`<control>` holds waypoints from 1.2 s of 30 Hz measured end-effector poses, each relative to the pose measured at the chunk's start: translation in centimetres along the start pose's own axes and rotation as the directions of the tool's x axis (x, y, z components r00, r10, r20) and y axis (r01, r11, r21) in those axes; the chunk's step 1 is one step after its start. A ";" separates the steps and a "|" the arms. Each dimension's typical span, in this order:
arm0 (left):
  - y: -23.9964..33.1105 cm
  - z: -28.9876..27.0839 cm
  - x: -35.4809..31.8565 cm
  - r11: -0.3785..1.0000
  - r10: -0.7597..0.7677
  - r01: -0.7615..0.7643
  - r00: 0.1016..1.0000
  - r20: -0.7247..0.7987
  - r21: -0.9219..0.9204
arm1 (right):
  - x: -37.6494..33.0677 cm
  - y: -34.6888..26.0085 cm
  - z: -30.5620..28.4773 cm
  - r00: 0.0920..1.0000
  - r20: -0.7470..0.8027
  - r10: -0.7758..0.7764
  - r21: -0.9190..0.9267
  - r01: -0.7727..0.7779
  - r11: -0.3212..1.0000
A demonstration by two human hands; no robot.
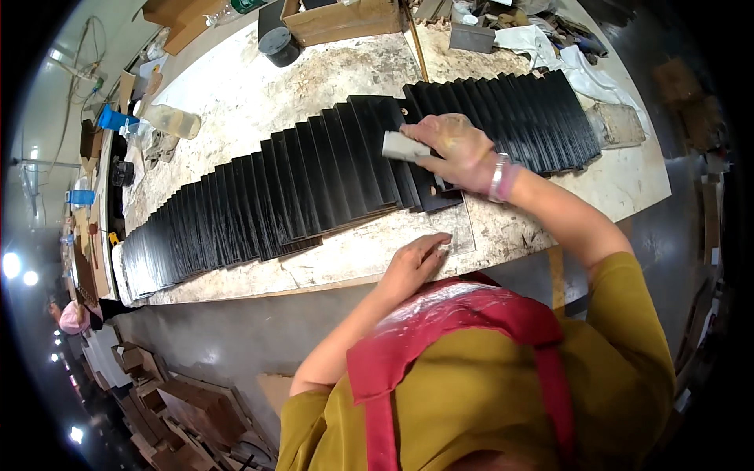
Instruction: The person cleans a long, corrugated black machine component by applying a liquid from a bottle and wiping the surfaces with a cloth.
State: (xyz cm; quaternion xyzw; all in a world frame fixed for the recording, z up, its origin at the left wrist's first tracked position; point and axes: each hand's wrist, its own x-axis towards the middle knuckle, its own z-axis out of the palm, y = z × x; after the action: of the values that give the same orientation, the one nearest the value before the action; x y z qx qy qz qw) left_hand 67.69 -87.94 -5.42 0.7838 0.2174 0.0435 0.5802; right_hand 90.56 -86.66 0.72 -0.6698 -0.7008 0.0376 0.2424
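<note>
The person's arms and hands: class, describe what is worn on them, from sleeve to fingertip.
Both sleeves are short and olive-yellow, leaving the forearms bare. The left hand and right hand wear no gloves. A silvery band circles the right wrist; the left wrist is bare.

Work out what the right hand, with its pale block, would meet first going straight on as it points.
The black slats just left of the block, most likely; depth is unclear, so the right hand might pass over them.

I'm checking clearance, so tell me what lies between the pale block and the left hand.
The head view shows black slats, then stained table toward the left hand.
</note>
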 end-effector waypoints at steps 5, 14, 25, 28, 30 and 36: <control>-1.5 1.3 -4.6 0.974 -0.185 0.170 0.978 -0.091 -0.150 | -2.5 -2.6 -0.5 0.923 0.320 -0.212 -0.001 0.224 0.975; -0.5 -6.0 -10.6 0.954 -0.292 0.164 0.697 -0.655 -0.252 | -2.1 3.4 0.4 0.999 0.035 0.010 -0.169 -0.004 0.986; -3.5 -24.8 -13.9 0.655 0.294 0.380 0.667 -0.684 0.653 | 12.7 -0.6 6.5 0.963 -0.177 0.201 -0.031 -0.210 0.977; -6.5 -27.8 -15.3 0.606 0.309 0.347 0.727 -0.614 0.716 | 9.4 -8.1 6.8 0.995 0.062 0.080 -0.144 -0.070 0.987; -7.3 -28.7 -16.1 0.662 0.282 0.324 0.728 -0.624 0.676 | 7.8 -8.7 6.0 0.980 0.187 -0.068 0.029 0.064 0.998; -9.2 -30.5 -14.9 0.597 0.284 0.252 0.821 -0.495 0.762 | 13.7 -3.3 7.2 0.934 -0.117 0.339 -0.080 -0.349 0.934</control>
State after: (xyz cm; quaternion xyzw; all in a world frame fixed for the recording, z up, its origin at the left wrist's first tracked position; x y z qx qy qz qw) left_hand 41.82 -64.52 -1.35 0.9095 0.3685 0.1788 0.0714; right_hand 84.90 -71.94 -0.45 -0.7944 -0.5605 0.0103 0.2338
